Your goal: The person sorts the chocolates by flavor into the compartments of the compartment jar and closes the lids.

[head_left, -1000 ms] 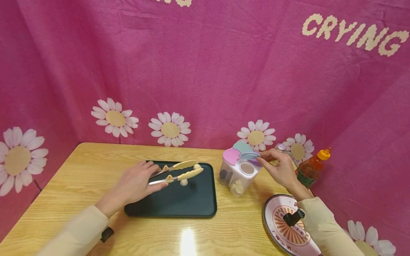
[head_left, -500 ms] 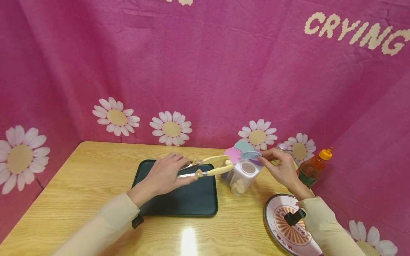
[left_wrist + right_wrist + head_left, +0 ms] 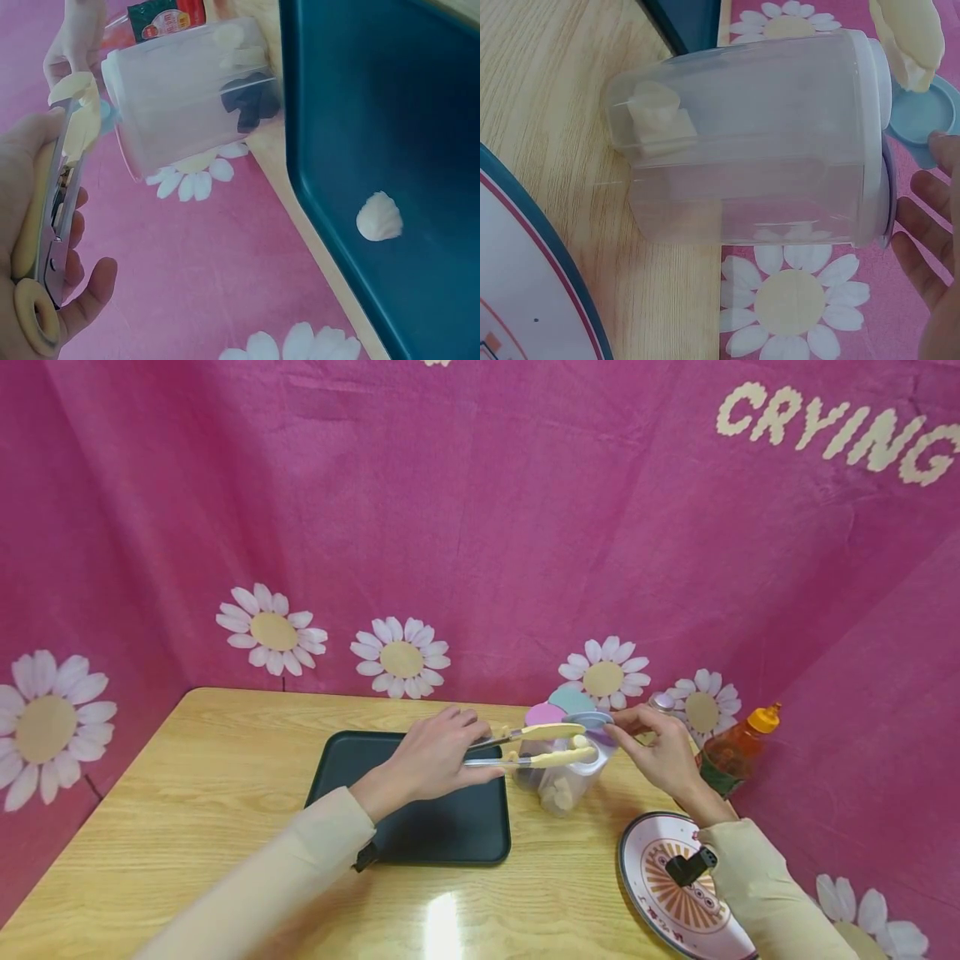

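My left hand (image 3: pixel 427 760) grips a pair of tongs (image 3: pixel 555 758) with pale yellow tips. A small pale piece (image 3: pixel 580 742) sits between the tips, which are over the uncovered opening of a clear divided container (image 3: pixel 742 105). My right hand (image 3: pixel 660 756) pinches the raised blue lid (image 3: pixel 588 719) of that opening between thumb and fingers. Pale chunks (image 3: pixel 656 116) lie at the bottom of one compartment, dark pieces (image 3: pixel 251 101) in another. On the dark tray (image 3: pixel 442 835), a white shell-shaped piece (image 3: pixel 380 217) shows in the left wrist view; my left arm hides part of the tray.
Pink and green lids (image 3: pixel 572 699) cover other compartments. A red sauce bottle (image 3: pixel 735 752) with a yellow cap and a small jar (image 3: pixel 662 701) stand behind my right hand. A patterned round plate (image 3: pixel 637 868) lies under my right forearm. A pink flowered cloth (image 3: pixel 480 527) hangs behind the table.
My left hand has carried the tongs and the pale piece rightward from over the tray to the container's opening. My right hand has kept holding the blue lid up.
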`<act>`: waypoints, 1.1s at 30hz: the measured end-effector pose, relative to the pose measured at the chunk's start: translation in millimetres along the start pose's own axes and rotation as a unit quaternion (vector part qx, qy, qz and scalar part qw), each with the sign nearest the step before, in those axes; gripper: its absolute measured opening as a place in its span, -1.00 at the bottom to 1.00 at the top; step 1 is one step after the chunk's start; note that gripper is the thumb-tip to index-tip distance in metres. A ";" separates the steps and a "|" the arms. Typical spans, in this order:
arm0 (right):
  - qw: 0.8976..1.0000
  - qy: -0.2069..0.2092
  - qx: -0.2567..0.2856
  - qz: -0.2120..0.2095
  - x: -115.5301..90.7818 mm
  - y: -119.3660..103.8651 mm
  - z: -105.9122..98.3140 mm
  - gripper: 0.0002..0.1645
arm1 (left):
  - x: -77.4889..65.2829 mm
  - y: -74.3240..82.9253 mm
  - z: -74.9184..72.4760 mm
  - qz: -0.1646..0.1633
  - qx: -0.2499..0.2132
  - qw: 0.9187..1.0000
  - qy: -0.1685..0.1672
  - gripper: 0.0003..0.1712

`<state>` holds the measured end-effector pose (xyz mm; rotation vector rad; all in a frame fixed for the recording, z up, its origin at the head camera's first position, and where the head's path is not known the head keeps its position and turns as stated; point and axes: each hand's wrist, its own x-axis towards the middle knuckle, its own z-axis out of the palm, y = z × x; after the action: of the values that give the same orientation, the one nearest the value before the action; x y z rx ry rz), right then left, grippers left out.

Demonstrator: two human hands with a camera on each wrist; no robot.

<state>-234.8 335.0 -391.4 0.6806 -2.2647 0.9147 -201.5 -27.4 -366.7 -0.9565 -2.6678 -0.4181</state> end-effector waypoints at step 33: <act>1.000 0.001 -0.001 -0.001 -0.4 0.8 0.3 -0.78 | -21.1 -15.9 -7.7 -0.022 0.028 0.999 -0.016 -0.28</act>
<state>-235.1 335.4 -392.2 0.6810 -2.2616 0.9106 -194.9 -53.9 -369.8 -0.8969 -2.7186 -0.3388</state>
